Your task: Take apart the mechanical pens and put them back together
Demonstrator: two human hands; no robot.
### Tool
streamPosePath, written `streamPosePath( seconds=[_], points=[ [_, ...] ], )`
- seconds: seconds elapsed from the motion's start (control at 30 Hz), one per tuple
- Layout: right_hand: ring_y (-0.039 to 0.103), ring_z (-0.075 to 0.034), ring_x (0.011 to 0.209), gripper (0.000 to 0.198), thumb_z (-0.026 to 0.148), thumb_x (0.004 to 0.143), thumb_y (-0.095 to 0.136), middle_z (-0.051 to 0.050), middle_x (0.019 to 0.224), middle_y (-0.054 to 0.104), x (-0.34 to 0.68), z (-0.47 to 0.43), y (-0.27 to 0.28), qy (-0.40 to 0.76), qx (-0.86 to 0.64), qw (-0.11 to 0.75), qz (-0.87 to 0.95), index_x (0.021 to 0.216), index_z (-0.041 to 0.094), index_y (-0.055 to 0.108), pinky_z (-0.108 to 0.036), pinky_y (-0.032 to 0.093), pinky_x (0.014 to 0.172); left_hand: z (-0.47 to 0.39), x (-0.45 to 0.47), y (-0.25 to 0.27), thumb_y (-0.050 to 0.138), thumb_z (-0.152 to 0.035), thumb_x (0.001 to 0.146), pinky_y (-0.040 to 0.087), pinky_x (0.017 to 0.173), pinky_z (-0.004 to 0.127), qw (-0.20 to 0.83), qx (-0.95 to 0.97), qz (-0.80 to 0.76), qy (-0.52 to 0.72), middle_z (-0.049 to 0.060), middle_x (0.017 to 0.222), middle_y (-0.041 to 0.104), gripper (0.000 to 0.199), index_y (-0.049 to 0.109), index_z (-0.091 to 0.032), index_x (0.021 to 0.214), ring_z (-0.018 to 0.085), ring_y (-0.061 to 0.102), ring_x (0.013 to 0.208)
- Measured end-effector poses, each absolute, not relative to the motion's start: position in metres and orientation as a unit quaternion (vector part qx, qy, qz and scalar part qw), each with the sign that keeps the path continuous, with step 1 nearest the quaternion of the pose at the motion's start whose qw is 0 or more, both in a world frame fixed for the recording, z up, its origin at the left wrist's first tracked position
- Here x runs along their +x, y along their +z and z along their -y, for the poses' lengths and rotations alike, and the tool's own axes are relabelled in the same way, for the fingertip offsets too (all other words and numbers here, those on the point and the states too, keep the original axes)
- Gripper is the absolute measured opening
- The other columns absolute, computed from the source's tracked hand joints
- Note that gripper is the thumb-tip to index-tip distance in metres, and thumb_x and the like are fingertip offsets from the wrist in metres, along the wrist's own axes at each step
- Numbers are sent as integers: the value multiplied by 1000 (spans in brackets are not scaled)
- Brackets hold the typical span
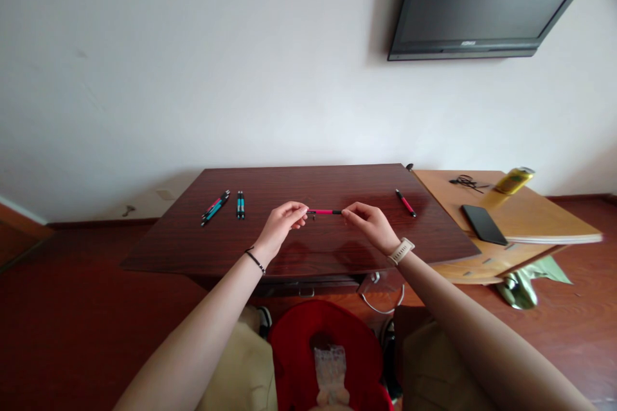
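A pink pen [324, 212] with black ends is held level above the dark wooden table [289, 183]. The fingertips of my left hand [284, 217] pinch one end, and my right hand [369, 221] pinches the other. Just under the pen, close to my left fingers, a tiny dark piece [314, 218] shows, too small to name. Off to the right lies another pink pen [405, 203]. On the left are two teal pens [240, 205] side by side, and beside them a small bunch of teal and pink pens [215, 208].
A lighter wooden cabinet [520, 218] adjoins the table on the right, bearing a black phone [483, 224], a dark cable [467, 182] and a yellow can [515, 180]. Above hangs a television [482, 0]. A red stool [294, 347] stands between my legs, with a clear plastic bag [330, 366] on it.
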State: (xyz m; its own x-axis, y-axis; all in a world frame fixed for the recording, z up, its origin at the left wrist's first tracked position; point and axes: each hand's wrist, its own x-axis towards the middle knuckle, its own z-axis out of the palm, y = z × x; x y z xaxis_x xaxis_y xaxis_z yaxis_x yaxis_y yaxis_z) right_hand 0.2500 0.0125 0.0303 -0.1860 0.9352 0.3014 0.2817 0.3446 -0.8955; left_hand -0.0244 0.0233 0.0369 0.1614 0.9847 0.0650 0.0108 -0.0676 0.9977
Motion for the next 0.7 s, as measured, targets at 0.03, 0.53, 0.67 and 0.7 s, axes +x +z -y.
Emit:
streamPosePath(
  seconds=[0.03,0.53,0.67,0.7],
  points=[
    [65,-21,76,44,61,99,64,-5,80,73,250,-12,30,362,-445,452,684,83,22,72,-32,50,71,-23,-24,37,80,-52,86,50,72,29,516,561,-445,469,7,93,74,37,75,-18,100,16,66,77],
    [66,-22,78,39,62,93,73,-5,88,76,248,-11,31,357,-445,458,681,95,22,75,-32,50,70,-22,-25,37,79,-51,87,50,74,30,514,573,-442,460,7,95,75,36,76,-19,103,16,67,79],
    [65,-22,76,44,63,98,64,-5,81,73,247,-11,32,361,-444,448,687,83,22,72,-32,49,70,-23,-26,36,79,-49,87,50,73,30,515,573,-441,460,7,95,75,36,76,-18,105,16,66,78],
    [64,-21,75,45,62,99,62,-5,80,73,247,-11,31,363,-442,446,688,82,22,72,-32,49,69,-23,-26,35,79,-49,87,50,73,30,515,573,-441,460,7,95,75,36,76,-18,104,16,66,78]
  ],
)
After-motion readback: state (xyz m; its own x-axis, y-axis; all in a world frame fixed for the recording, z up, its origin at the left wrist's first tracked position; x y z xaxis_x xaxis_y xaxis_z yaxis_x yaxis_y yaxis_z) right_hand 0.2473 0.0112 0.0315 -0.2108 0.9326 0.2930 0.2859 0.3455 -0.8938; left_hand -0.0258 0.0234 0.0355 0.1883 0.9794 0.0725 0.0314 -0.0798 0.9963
